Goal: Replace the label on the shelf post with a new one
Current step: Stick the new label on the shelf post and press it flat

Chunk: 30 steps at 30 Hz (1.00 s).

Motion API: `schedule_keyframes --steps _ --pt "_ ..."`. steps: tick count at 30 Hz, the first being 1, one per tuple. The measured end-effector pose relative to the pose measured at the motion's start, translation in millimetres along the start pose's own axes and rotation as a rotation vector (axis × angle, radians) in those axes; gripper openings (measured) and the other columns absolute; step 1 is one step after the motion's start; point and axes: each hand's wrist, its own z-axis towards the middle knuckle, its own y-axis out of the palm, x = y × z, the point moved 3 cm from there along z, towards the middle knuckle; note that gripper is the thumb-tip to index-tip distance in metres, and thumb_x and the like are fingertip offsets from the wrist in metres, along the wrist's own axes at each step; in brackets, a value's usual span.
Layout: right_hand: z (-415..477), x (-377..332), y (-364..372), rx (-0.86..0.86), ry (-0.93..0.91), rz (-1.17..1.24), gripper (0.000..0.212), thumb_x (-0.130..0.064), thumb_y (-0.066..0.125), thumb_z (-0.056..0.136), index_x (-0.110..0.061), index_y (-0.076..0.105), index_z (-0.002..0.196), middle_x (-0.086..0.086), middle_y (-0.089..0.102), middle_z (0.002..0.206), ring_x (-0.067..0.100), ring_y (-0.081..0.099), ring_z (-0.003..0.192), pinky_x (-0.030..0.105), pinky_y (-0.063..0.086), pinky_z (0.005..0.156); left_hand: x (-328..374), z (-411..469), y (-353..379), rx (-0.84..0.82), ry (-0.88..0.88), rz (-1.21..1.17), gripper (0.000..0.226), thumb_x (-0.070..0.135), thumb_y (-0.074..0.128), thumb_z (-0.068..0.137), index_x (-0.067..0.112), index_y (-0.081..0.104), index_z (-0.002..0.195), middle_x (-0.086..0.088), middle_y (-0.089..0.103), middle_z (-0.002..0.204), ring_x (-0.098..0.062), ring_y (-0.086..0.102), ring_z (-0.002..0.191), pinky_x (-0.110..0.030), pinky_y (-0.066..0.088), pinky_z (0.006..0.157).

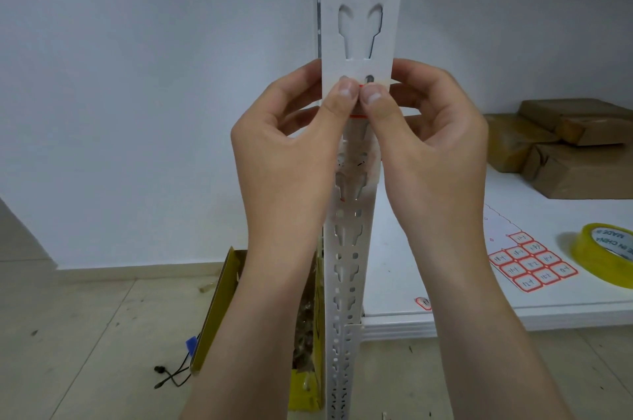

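Note:
A white perforated shelf post (361, 25) rises through the middle of the view. My left hand (294, 142) and my right hand (431, 142) wrap around it from both sides, thumbs side by side on its front face. Under the thumbs lies a small label with a red-orange border (359, 116); only slivers of its edge show. Clear tape seems to cover it and stick out on the right, but I cannot tell for sure. Below the hands the post (352, 162) carries dull adhesive residue.
On the white shelf board (513, 303) at the right lie a sheet of red-bordered labels (531, 263), one loose label (423, 303), a roll of clear tape (604, 253) and brown wrapped parcels (561, 145). A yellow cardboard box (308, 382) with scraps stands on the floor left of the post, beside a black cord (171, 376).

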Motion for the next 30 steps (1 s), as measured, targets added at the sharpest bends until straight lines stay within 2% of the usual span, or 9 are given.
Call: schedule_keyframes --steps 3,7,12,16,19,23,28,30 --pt "0.6 0.4 0.9 0.018 -0.013 -0.018 0.019 -0.029 0.071 0.1 -0.026 0.07 0.118 -0.01 0.075 0.1 0.01 0.073 0.092 0.015 0.058 0.07 -1.6 0.0 0.3 0.0 -0.001 0.005 0.03 0.029 0.075 0.093 0.023 0.076 0.122 0.011 0.08 0.111 -0.007 0.077 0.102 -0.027 0.064 0.087" --pt "1.4 2.0 0.8 0.022 -0.024 -0.063 0.015 -0.035 0.07 0.1 -0.034 0.069 0.115 -0.019 0.073 0.101 0.007 0.069 0.101 0.023 0.06 0.085 -2.0 0.7 -0.8 -0.001 -0.004 -0.007 0.032 0.03 0.076 0.092 0.023 0.076 0.123 0.012 0.08 0.111 -0.004 0.076 0.101 -0.025 0.064 0.087" --pt "2.0 2.5 -1.8 0.014 -0.025 -0.062 0.019 -0.034 0.069 0.101 -0.03 0.07 0.119 -0.017 0.074 0.106 0.006 0.069 0.103 0.01 0.056 0.079 -4.8 0.4 -1.5 0.004 0.004 -0.075 0.031 0.022 0.078 0.091 0.021 0.077 0.122 0.014 0.082 0.104 0.004 0.077 0.091 -0.012 0.059 0.075" --pt "3.1 3.5 -5.2 0.012 -0.015 -0.043 0.021 -0.031 0.069 0.1 -0.026 0.072 0.12 -0.015 0.076 0.106 0.005 0.071 0.1 0.009 0.056 0.075 -7.5 0.3 -1.7 -0.001 0.0 -0.092 0.033 0.021 0.075 0.092 0.019 0.076 0.125 0.019 0.08 0.102 0.009 0.075 0.088 -0.008 0.056 0.069" --pt "3.8 3.9 -6.8 0.005 -0.018 -0.037 0.018 -0.032 0.068 0.101 -0.03 0.072 0.118 -0.018 0.075 0.105 0.003 0.071 0.1 0.01 0.057 0.076 -9.1 0.8 -1.8 -0.005 0.001 -0.1 0.032 0.021 0.075 0.093 0.02 0.076 0.125 0.026 0.077 0.091 0.014 0.073 0.084 -0.004 0.054 0.064" --pt "4.2 4.5 -7.5 -0.006 -0.032 -0.038 0.014 -0.031 0.068 0.101 -0.034 0.071 0.115 -0.022 0.075 0.102 0.0 0.07 0.099 0.01 0.057 0.077 -9.1 1.1 -2.6 -0.014 0.016 -0.106 0.033 0.02 0.075 0.093 0.018 0.075 0.126 0.023 0.078 0.093 0.012 0.074 0.084 -0.005 0.054 0.064" --pt "3.6 6.6 -8.5 -0.004 -0.064 -0.029 0.017 -0.029 0.07 0.1 -0.034 0.071 0.116 -0.024 0.074 0.1 -0.003 0.07 0.097 0.009 0.056 0.071 -10.4 3.1 -6.2 -0.011 0.09 -0.03 0.039 0.027 0.073 0.094 0.017 0.072 0.132 0.011 0.079 0.114 -0.004 0.076 0.105 -0.022 0.062 0.085" --pt "3.4 8.0 -9.6 -0.008 -0.085 -0.034 0.018 -0.027 0.07 0.1 -0.034 0.07 0.117 -0.025 0.074 0.099 -0.002 0.071 0.098 0.013 0.059 0.074 -11.2 3.8 -7.0 -0.017 0.115 -0.02 0.039 0.027 0.072 0.096 0.017 0.071 0.133 0.009 0.078 0.117 -0.007 0.075 0.108 -0.02 0.061 0.084"
